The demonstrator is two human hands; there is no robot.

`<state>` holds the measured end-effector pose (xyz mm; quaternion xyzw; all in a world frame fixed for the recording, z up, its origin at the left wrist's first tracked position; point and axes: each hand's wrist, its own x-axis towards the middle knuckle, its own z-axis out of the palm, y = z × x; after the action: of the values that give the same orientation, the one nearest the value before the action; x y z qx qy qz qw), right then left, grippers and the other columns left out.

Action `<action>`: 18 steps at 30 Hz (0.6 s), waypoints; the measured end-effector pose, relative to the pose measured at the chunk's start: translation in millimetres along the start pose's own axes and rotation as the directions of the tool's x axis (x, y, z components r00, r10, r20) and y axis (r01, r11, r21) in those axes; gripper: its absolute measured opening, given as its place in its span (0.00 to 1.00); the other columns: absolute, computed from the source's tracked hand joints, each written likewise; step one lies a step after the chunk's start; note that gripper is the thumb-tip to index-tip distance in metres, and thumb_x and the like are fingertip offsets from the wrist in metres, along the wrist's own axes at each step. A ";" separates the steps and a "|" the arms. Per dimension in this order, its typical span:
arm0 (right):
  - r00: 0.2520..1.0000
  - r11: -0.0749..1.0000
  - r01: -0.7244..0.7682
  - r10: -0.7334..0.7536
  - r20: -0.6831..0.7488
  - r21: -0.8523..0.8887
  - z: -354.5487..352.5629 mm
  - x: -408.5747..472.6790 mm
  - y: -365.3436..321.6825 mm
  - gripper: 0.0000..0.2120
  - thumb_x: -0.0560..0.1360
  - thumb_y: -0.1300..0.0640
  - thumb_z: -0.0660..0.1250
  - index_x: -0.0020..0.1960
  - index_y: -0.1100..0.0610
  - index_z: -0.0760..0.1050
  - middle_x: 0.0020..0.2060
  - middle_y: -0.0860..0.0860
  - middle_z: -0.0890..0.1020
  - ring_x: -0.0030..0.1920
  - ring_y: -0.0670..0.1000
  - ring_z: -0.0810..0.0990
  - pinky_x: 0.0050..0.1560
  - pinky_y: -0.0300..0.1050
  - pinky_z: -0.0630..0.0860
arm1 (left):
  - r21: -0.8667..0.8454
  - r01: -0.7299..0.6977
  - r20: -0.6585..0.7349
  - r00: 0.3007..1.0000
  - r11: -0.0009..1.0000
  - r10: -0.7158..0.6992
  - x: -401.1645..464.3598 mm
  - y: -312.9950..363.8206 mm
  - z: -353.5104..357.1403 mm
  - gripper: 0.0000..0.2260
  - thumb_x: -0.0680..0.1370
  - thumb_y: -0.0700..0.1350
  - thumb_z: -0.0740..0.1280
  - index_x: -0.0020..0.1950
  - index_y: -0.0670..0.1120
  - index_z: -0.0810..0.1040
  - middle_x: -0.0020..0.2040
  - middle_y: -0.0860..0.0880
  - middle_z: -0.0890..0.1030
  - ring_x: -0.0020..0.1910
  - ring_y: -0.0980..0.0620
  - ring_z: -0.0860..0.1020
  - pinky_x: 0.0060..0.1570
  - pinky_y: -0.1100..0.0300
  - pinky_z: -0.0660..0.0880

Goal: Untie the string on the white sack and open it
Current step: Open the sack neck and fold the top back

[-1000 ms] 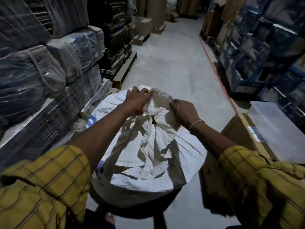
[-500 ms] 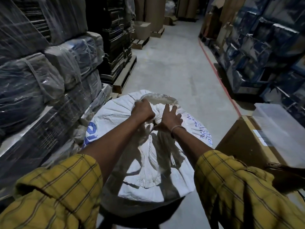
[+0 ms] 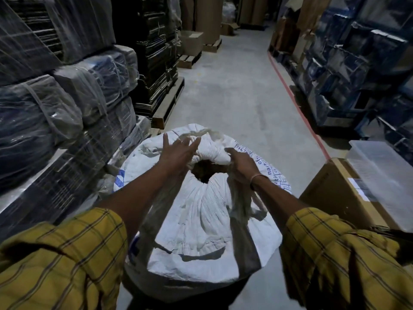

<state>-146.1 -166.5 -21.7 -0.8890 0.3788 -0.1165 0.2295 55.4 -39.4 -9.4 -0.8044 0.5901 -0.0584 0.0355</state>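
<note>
Yellow plaid sleeves (image 3: 60, 262) frame the bottom of the view, both forearms reaching forward over the white sack (image 3: 201, 220), which stands on the concrete floor (image 3: 234, 90) of a warehouse aisle. The right hand (image 3: 241, 163) curls its fingers around the bunched fabric at the sack's mouth, where a dark opening (image 3: 204, 172) shows. The left hand (image 3: 176, 153) has its fingers spread, lying against the gathered top. Whether the string remains there cannot be told. A cardboard box (image 3: 335, 198) stands just right of the sack; wrapped bales (image 3: 55, 113) are stacked on the left.

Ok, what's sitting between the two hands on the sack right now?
In the head view, between the left hand and right hand lie a dark opening in the white sack and bunched sack fabric just beyond it.
</note>
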 end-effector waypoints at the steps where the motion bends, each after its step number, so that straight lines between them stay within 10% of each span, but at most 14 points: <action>1: 1.000 0.999 -0.015 0.016 -0.021 0.038 -9.4 2.3 5.4 0.26 0.71 0.63 0.71 0.69 0.57 0.77 0.63 0.61 0.82 0.64 0.59 0.79 0.63 0.50 0.74 | -0.005 -0.022 -0.020 1.000 1.000 0.022 3.6 -8.5 -3.8 0.38 0.81 0.45 0.68 0.85 0.53 0.50 0.82 0.46 0.66 0.79 0.45 0.68 0.78 0.29 0.46; 5: 0.993 0.968 -0.099 0.110 -0.035 0.232 -36.3 8.5 29.7 0.12 0.64 0.55 0.67 0.43 0.58 0.84 0.41 0.57 0.86 0.45 0.51 0.81 0.48 0.52 0.79 | 0.044 -0.037 -0.239 0.970 0.998 0.046 20.3 -31.8 -2.0 0.28 0.79 0.43 0.69 0.79 0.48 0.67 0.77 0.46 0.72 0.80 0.47 0.66 0.76 0.26 0.43; 9: 0.994 0.983 -0.103 0.106 -0.009 0.154 -44.0 10.7 30.1 0.06 0.71 0.60 0.66 0.37 0.61 0.78 0.38 0.57 0.80 0.44 0.55 0.79 0.43 0.47 0.69 | 0.058 0.065 -0.439 0.898 0.996 -0.034 27.8 -13.2 -10.4 0.17 0.73 0.43 0.71 0.62 0.49 0.79 0.66 0.41 0.74 0.72 0.36 0.67 0.71 0.37 0.62; 13: 0.997 0.996 -0.072 0.071 0.013 0.044 -35.7 15.3 20.3 0.10 0.77 0.63 0.63 0.37 0.57 0.74 0.44 0.60 0.80 0.49 0.59 0.78 0.45 0.48 0.66 | -0.181 0.146 -0.346 0.916 0.973 -0.202 32.6 5.8 -10.9 0.12 0.78 0.45 0.67 0.62 0.45 0.79 0.59 0.43 0.75 0.55 0.41 0.76 0.50 0.49 0.72; 18: 0.986 0.963 -0.103 0.133 -0.104 0.248 -30.7 17.6 23.6 0.15 0.83 0.61 0.54 0.38 0.54 0.65 0.43 0.56 0.75 0.46 0.55 0.70 0.48 0.51 0.65 | -0.462 0.280 0.015 0.951 0.841 -0.308 33.7 27.4 0.3 0.36 0.74 0.61 0.68 0.79 0.50 0.62 0.76 0.38 0.60 0.75 0.34 0.62 0.70 0.38 0.65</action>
<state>-160.3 -203.5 -6.2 -0.8215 0.4272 -0.2010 0.3196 39.6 -79.8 -11.4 -0.8687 0.4573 0.0539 -0.1826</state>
